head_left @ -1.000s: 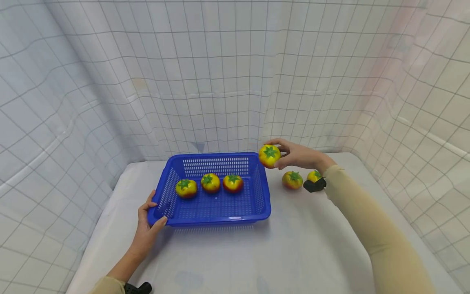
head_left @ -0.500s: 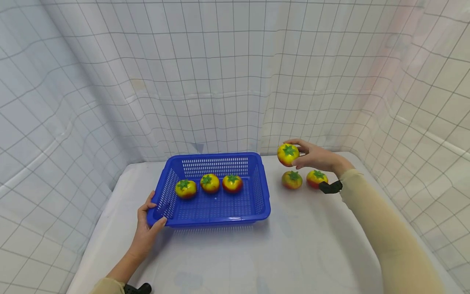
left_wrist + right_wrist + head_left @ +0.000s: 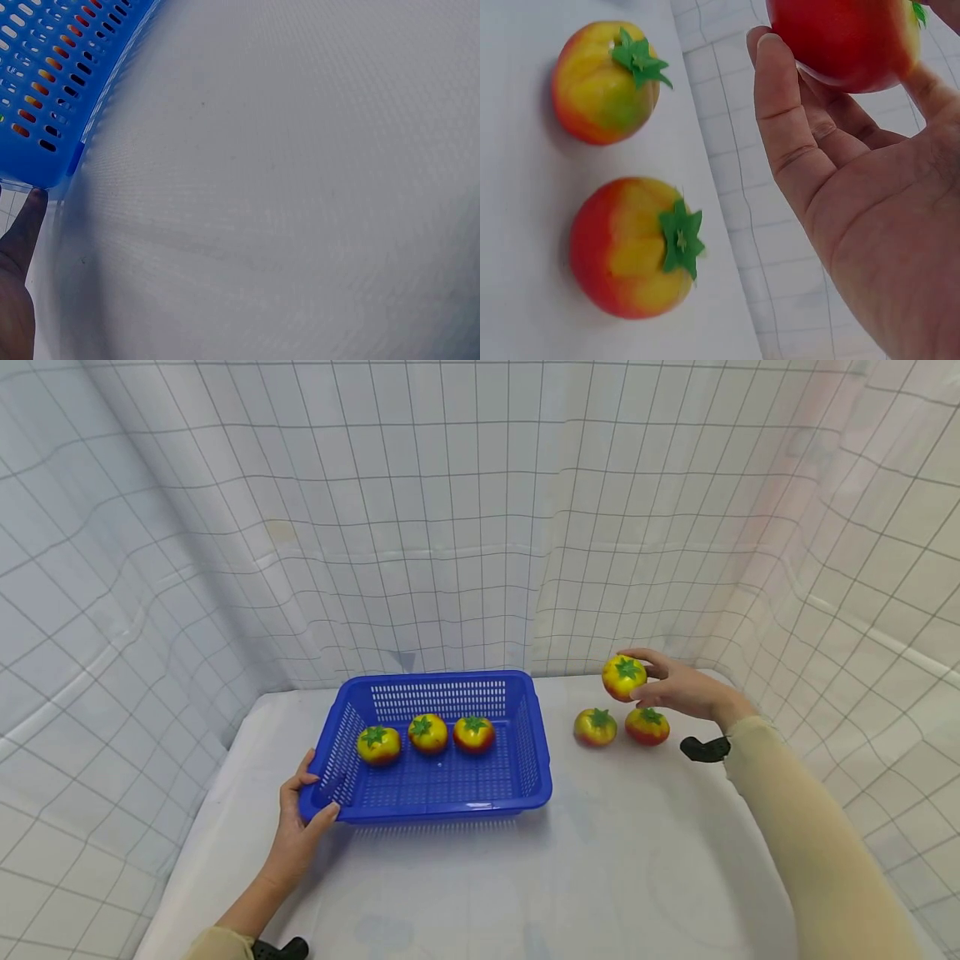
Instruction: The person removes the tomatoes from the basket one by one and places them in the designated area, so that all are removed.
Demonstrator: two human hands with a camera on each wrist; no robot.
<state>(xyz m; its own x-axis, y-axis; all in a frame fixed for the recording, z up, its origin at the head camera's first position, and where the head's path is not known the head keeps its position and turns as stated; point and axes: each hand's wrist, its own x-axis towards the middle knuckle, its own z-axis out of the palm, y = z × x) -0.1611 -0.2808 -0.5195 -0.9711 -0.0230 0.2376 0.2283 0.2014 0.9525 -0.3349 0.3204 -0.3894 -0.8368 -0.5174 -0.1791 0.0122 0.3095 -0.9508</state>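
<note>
My right hand (image 3: 678,687) pinches a yellow-red toy tomato (image 3: 624,677) with a green leaf star, thumb in front and fingers behind. In the right wrist view the held tomato's red underside (image 3: 844,45) shows above the table. Just below it, two similar tomatoes, a left one (image 3: 596,727) and a right one (image 3: 647,727), sit side by side on the table. My left hand (image 3: 295,839) grips the front left corner of a blue plastic basket (image 3: 442,812), thumb over the rim. Inside, three more tomatoes stand in a row: left (image 3: 378,746), middle (image 3: 428,734) and right (image 3: 474,736).
The white-covered table (image 3: 480,885) carries the basket left of centre. Hanging white cloth with a grid pattern (image 3: 480,527) encloses the back and both sides. Black wrist devices show on both arms, one by the right sleeve (image 3: 705,749).
My right hand has carried the held tomato rightward, from the basket's right rim to above the two table tomatoes. The right one of these is now uncovered. The left hand stays on the basket.
</note>
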